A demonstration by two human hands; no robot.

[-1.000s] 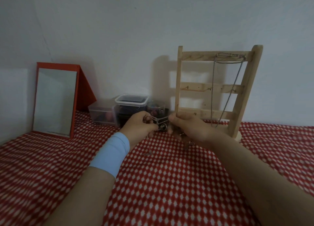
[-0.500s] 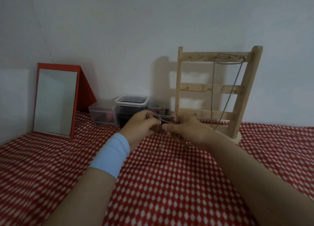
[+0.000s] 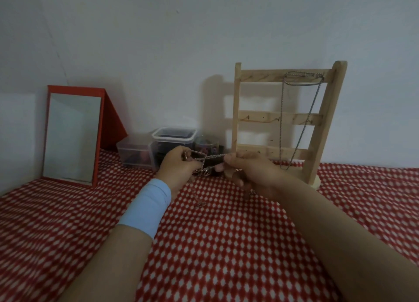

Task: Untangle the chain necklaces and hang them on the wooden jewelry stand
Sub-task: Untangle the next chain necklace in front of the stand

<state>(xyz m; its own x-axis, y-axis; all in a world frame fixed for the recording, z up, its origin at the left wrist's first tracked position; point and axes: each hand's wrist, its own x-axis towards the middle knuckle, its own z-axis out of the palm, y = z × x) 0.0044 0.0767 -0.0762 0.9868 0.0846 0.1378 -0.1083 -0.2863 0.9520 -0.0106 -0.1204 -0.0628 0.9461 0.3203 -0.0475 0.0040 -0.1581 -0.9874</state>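
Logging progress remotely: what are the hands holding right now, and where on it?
Both hold the tangled chain: left hand pinches its looped end, right hand the other, a short stretch taut between; loose ends dangle below.

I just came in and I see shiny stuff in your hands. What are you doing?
A person is untangling chain necklaces. The left hand and the right hand pinch a tangled chain between them, pulled out above the red checked cloth, with loose ends dangling down. One necklace already hangs from the top bar of the wooden jewelry stand behind the hands. A red-framed mirror and some plastic boxes sit by the wall.
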